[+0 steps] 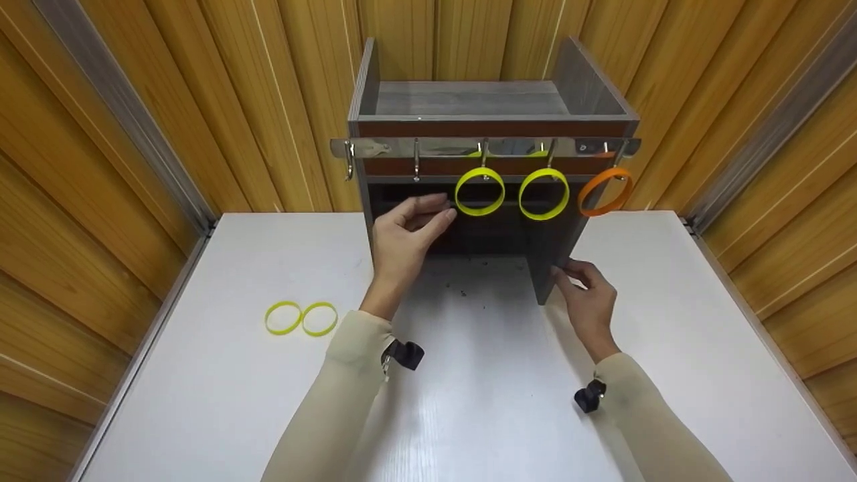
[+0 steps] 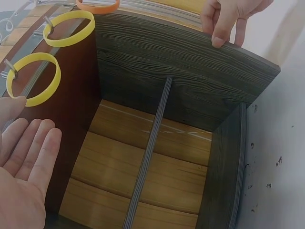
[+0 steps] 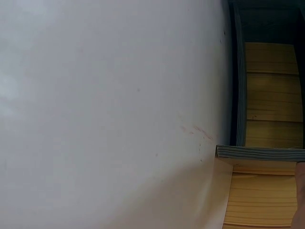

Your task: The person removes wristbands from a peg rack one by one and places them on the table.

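My left hand (image 1: 400, 237) is raised before the grey shelf unit, fingers extended and slightly bent, thumb tip right at the edge of a yellow ring (image 1: 479, 213). That ring hangs from a hook on the metal hook rail (image 1: 448, 147); in the left wrist view the thumb overlaps its lower rim. Beside it a second yellow ring (image 1: 543, 217) and an orange ring (image 1: 592, 212) hang on hooks to the right. My right hand (image 1: 592, 301) grips the front edge of the unit's right side panel (image 1: 543, 274), thumb on one face, fingers behind.
Two more yellow rings, one at left (image 1: 284, 333) and its neighbour (image 1: 321, 334), lie side by side on the white table (image 1: 201, 402). Two hooks (image 1: 416, 164) at the rail's left end carry no ring. Wood-patterned walls (image 1: 281, 100) enclose the back and sides.
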{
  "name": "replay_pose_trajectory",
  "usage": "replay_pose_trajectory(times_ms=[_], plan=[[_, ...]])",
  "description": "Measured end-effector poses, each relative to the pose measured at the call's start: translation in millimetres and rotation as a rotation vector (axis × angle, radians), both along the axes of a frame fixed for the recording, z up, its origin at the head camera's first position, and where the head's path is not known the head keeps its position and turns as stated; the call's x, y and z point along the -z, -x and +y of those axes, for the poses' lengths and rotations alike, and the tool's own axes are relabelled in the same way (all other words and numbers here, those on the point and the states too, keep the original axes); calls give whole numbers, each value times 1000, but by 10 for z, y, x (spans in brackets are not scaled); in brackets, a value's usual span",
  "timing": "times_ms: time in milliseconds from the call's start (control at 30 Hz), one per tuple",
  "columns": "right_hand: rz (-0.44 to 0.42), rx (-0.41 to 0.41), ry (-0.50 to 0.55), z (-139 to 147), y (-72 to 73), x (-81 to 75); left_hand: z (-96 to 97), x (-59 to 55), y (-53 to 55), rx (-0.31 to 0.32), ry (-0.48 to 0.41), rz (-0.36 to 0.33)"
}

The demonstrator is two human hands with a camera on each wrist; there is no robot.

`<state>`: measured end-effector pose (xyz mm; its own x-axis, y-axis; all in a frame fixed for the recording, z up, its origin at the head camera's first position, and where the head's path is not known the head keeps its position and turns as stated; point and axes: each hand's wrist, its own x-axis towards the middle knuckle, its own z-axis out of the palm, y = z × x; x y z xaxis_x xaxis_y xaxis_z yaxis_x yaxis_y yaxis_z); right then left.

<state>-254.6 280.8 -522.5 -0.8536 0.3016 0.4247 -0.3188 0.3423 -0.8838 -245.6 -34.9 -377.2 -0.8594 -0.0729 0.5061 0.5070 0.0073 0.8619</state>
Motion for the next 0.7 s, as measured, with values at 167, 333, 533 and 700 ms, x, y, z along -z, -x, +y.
replay_pose_trajectory(times_ms=[167,333,533,700], plan=[[-11,-4,-13,-21,-19,-17,33,-8,19,31,-35,-15],[-17,-9,-10,-111,-109,-156,62,-20,25,53,-53,-18],[-26,-15,-2,-190,-222,-335,84,-41,24,64,-67,-19],[-41,-5,-11,-195,-229,-352,97,-56,19,65,-73,-15]])
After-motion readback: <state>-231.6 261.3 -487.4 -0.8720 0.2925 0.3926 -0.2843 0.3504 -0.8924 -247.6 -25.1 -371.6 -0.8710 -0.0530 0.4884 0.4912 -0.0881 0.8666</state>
